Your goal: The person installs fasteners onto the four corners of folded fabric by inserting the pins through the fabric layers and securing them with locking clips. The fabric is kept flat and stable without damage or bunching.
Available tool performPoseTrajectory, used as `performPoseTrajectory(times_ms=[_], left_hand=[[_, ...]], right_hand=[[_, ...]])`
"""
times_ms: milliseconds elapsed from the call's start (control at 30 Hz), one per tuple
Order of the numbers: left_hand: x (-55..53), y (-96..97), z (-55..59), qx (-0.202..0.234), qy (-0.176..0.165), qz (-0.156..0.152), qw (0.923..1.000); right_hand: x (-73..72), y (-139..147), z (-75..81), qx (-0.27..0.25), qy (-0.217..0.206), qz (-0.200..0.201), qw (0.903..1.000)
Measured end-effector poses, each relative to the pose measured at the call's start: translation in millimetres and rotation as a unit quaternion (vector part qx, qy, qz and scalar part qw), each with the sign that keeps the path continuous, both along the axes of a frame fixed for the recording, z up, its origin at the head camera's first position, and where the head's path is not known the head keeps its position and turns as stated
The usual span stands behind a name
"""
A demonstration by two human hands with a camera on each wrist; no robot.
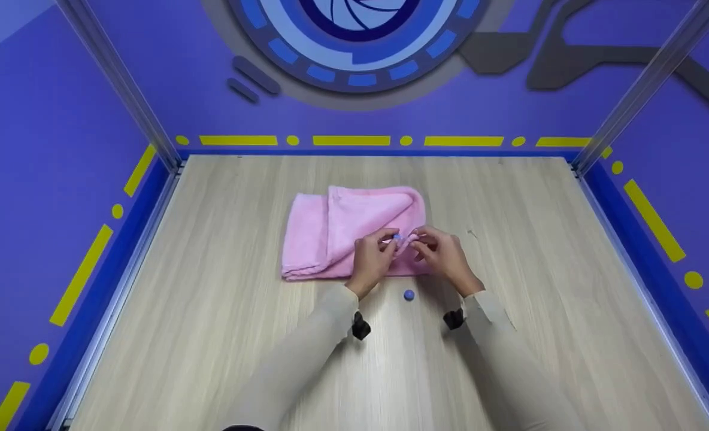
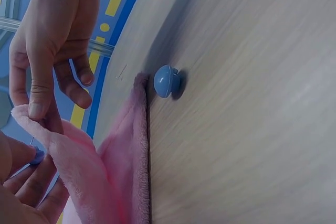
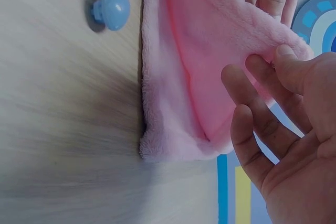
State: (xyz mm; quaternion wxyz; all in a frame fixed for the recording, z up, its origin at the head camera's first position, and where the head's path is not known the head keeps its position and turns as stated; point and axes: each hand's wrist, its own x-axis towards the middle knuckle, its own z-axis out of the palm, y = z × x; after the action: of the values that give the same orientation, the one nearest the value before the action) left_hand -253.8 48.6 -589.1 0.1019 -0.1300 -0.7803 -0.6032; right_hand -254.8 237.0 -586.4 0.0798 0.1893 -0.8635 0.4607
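A pink fleece blanket lies folded on the table, its near right corner lifted. My right hand pinches that raised corner between thumb and index finger, the other fingers spread apart in the right wrist view. Just left of it, my left hand pinches a small blue cap with a thin pin close to the fleece edge. Part of this cap is hidden by the fingers. A blue mushroom-shaped fastener piece stands on the table just in front of the blanket, between the two forearms.
The wooden tabletop is bounded by blue panels with yellow marks at the back and sides. Metal posts rise at the back corners. A small thin mark or thread shows right of the blanket.
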Motion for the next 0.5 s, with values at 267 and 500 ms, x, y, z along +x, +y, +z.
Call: performPoseTrajectory(times_ms=[267, 500], left_hand=[[0.5, 0.1, -0.8, 0.002, 0.006, -0.001, 1.0000], [0.0, 0.5, -1.6, 0.004, 0.007, -0.002, 1.0000]], right_hand=[[1.0, -1.0, 0.3, 0.000, -0.009, -0.001, 1.0000], [1.3, -0.6, 0.9, -0.006, -0.013, 0.002, 0.9999]])
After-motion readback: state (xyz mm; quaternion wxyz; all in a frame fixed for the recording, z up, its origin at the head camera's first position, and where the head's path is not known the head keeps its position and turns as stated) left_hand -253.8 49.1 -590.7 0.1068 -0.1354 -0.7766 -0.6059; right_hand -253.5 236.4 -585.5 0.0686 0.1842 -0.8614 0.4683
